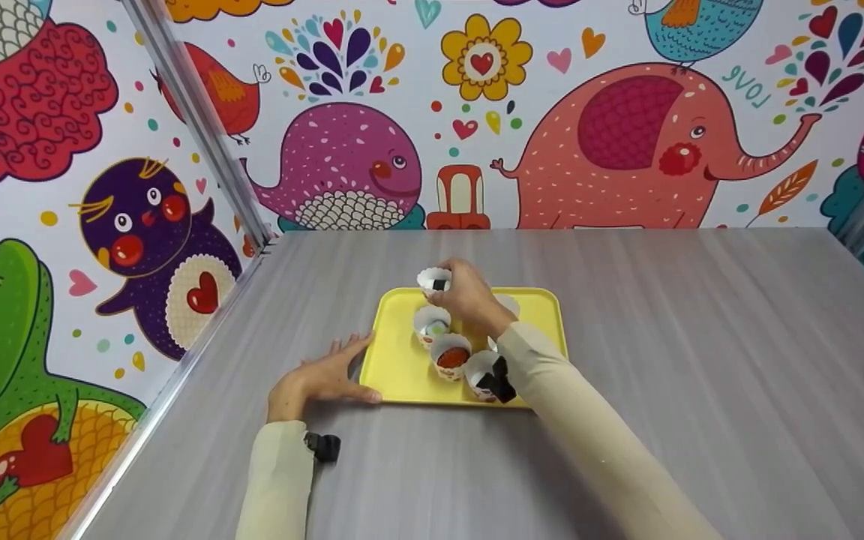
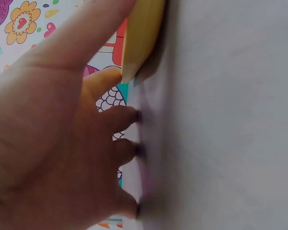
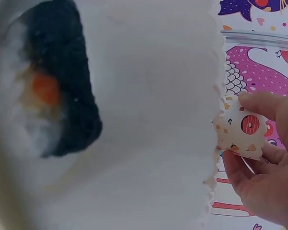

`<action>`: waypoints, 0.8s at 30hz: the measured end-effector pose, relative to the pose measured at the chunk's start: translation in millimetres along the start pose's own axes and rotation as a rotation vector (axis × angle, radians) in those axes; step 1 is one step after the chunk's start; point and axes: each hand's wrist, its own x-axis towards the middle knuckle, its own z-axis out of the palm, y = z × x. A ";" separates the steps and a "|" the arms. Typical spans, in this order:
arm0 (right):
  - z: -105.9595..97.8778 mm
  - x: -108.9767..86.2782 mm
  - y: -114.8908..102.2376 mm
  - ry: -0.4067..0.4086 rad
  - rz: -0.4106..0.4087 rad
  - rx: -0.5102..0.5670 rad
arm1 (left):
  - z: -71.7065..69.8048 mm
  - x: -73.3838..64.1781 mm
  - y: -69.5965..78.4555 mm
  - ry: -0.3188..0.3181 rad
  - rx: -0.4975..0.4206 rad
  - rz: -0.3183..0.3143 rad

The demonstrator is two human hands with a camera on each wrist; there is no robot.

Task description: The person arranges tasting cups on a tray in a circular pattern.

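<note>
At the far left of a yellow tray [image 1: 394,379], my right hand [image 1: 468,289] pinches the rim of a paper cup [image 1: 434,277] with a dark piece inside. The right wrist view shows thumb and fingers gripping the printed wall of this cup [image 3: 242,127]. My left hand [image 1: 327,375] is spread at the tray's left side, thumb at the front corner; its other fingertips [image 2: 129,115] meet the table. Close under the right wrist, a nearer paper cup [image 3: 149,96] contains a seaweed-wrapped sushi roll piece [image 3: 62,86] with an orange centre.
On the tray stand a paper cup [image 1: 432,324] with pale green contents and another cup [image 1: 451,356] with an orange-red top. One more cup [image 1: 507,304] is partly hidden behind my right hand. A cartoon-printed wall [image 1: 402,75] borders the grey table [image 1: 702,360].
</note>
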 end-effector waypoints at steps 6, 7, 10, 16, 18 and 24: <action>1.2 -4.0 -1.3 -0.017 0.099 -0.001 | 0.4 -1.7 1.2 -0.008 -0.013 -0.001; 1.5 -4.2 -0.9 -0.019 0.101 -0.013 | 0.6 -1.8 1.2 -0.009 -0.015 -0.003; 1.8 -3.5 1.1 -0.010 0.064 -0.082 | 0.3 -1.6 1.2 -0.007 -0.013 0.001; 1.5 -0.8 7.4 0.038 -0.044 -0.262 | -1.0 -0.1 -0.2 -0.002 0.000 0.026; 1.5 -0.5 8.4 0.036 -0.045 -0.281 | -0.6 0.3 -0.8 -0.002 -0.003 0.021; 1.6 -0.3 8.8 0.028 -0.036 -0.308 | 1.3 -0.1 -1.6 0.012 -0.016 0.002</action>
